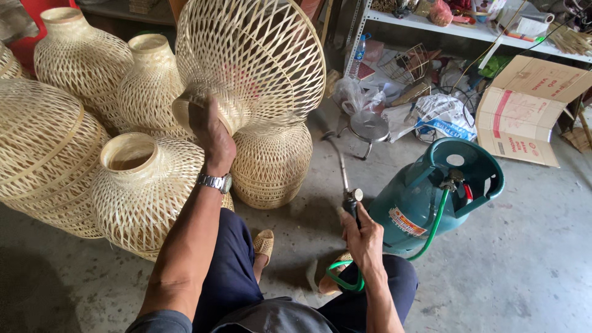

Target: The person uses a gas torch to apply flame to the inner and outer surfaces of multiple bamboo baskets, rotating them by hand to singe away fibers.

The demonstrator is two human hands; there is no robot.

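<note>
A person seated low on a bare concrete floor (524, 259) works among woven bamboo lampshades, with a metal shelf (431, 24) of clutter and an opened cardboard box (524, 108) at the far right edge of the floor

Finished-looking shades crowd the left edge of the floor: a wide drum-shaped one (43, 154), two tall-necked ones (80, 55) at the back, a round-bellied one (145, 191) against the person's left knee, and a smaller one (271, 163) standing upright behind it

The left hand (213, 135), a metal wristwatch (216, 182) on its wrist, has its fingers clenched on the neck of a large open-weave bamboo lampshade (253, 61), held up off the floor and tilted so its wide mouth faces the camera

To the right a teal gas cylinder (431, 197) leans on the floor, a green hose (431, 228) looping from its valve to the right hand (364, 240), whose fingers are grasping the handle of a gas torch (345, 179); its thin metal wand points up toward the raised shade

No flame can be seen at the tip, and the weave shows no darkening, so any torch work on this shade appears barely begun
</note>
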